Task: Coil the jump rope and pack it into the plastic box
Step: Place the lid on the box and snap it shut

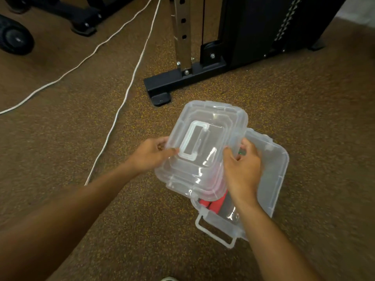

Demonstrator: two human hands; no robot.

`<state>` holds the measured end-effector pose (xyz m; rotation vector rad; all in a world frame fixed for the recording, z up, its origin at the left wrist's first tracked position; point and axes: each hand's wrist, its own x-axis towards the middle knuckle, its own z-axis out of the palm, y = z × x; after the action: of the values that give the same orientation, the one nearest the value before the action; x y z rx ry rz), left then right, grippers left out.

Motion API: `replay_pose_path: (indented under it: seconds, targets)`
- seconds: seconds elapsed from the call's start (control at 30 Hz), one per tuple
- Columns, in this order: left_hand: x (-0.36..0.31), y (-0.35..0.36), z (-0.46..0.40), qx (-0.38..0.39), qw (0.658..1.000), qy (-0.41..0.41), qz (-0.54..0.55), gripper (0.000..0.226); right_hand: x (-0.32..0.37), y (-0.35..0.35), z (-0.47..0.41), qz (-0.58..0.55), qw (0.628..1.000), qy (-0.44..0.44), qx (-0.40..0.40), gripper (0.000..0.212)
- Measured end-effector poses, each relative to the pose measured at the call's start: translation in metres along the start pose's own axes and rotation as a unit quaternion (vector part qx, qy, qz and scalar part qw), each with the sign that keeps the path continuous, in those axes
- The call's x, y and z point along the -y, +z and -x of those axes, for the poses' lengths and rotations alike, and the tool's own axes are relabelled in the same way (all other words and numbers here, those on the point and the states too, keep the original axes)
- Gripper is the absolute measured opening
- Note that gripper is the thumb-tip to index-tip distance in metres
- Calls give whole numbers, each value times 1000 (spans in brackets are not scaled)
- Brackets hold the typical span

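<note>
A clear plastic box point(278, 169) stands on the brown floor. Inside it lies the jump rope; its red handles point(213, 203) show near the box's front corner, and the rest of the rope is hidden. I hold the clear lid point(205, 151), with its moulded carry handle on top, tilted above the box and shifted to its left. My left hand point(152, 155) grips the lid's left edge. My right hand point(241, 165) grips the lid's right edge, over the box's opening. A latch loop point(215, 232) hangs at the box's near end.
A black gym machine base point(182, 82) with a perforated steel post stands just beyond the box. Two white cords point(125, 94) run across the speckled floor on the left. A black wheel point(14, 39) and another frame foot are at the far left.
</note>
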<state>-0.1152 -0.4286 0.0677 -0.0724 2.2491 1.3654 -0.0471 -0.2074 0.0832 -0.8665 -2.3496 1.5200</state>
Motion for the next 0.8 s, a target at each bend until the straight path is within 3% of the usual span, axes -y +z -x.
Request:
replay_pose_path:
  seconds: [0.1, 0.33, 0.8]
  targets:
    - [-8, 15, 2, 12, 999, 11, -35, 53, -13, -20, 2, -4, 1000, 2, -28, 43]
    - [-31, 45, 18, 15, 988, 51, -148, 51, -33, -51, 9, 23, 997, 18, -70, 43]
    - [-30, 80, 36, 34, 964, 115, -237, 45, -59, -75, 22, 7, 991, 75, -107, 45]
